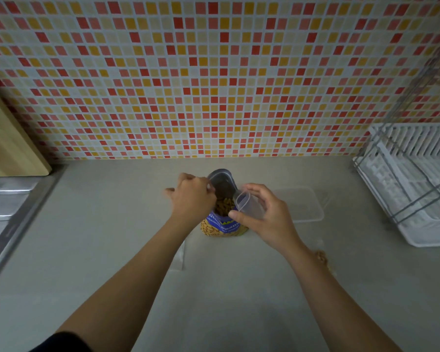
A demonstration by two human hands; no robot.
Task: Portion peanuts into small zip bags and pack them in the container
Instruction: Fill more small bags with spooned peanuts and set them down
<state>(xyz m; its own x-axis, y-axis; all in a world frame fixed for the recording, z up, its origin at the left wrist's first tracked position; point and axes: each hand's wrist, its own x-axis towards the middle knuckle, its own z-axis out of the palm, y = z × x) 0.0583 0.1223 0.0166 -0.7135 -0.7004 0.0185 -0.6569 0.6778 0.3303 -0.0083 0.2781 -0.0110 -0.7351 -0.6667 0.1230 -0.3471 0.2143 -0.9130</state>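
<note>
**A:** What takes up most of the view?

**B:** A mosaic tiled wall (214,72) in red, orange and cream fills everything from 9 through 12 to 3 o'clock. Below it runs a pale grey counter (112,250). A white dish rack (417,186) sits at 3 o'clock, a steel sink (3,204) at 9 and a wooden board (8,143) leans at 10.

**A:** Where are the task's things?

**B:** A clear, lidless container (315,217) waits on the counter, near the peanut bag (222,228) at its 3 o'clock. It is likely kept there so that filled portions travel a short way. The peanut bag stands upright at centre with its mouth open wide, and the peanuts (224,207) show inside.

**A:** And the hands?

**B:** The left hand (191,199) comes in from 7 o'clock, fingers curled into the bag's mouth at its 9 o'clock edge. Whether they pinch the rim or gather nuts is hidden. The right hand (267,217) comes in from 5 o'clock. Its thumb and fingers pinch a small zip bag (245,203), held open-mouthed just beside the big bag's opening, probably to catch nuts without spills.

**A:** Anything smaller?

**B:** A brownish packet (321,257), perhaps a filled portion, peeks from behind the right forearm at 4 o'clock, outside the container.
</note>
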